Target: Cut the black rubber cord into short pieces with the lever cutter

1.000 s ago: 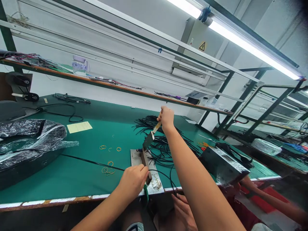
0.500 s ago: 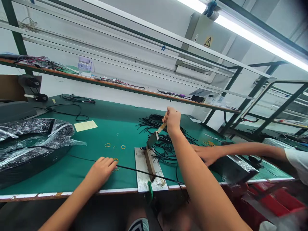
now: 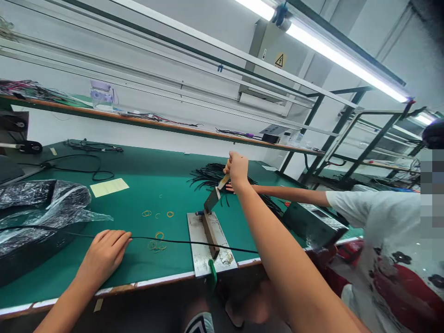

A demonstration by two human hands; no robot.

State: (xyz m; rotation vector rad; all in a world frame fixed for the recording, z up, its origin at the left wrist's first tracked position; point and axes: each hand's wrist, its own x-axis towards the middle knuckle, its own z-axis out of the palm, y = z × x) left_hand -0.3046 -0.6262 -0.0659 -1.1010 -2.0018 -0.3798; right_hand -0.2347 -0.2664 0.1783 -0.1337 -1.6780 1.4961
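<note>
My right hand (image 3: 237,170) is shut around the wooden handle (image 3: 224,181) of a lever cutter, whose dark steel blade (image 3: 212,200) stands raised above a scarred metal base plate (image 3: 208,245). My left hand (image 3: 104,254) lies on the green mat, its fingers over a black cable (image 3: 194,245). That cable runs right across the plate, under the blade. A co-worker's hand (image 3: 231,187) reaches in just beyond the cutter, beside a heap of cut black cables (image 3: 215,175).
A plastic-wrapped black coil (image 3: 41,201) lies at the left, with a yellow paper (image 3: 109,187) and loose rubber bands (image 3: 156,245) nearby. A black metal box (image 3: 314,225) stands to the right. The co-worker in a white shirt (image 3: 381,240) stands close on the right. A shelf runs behind.
My left hand has moved left, away from the cutter, with the cable stretched along the mat. The co-worker's arm has shifted to the far side of the cutter, and their torso has come into view.
</note>
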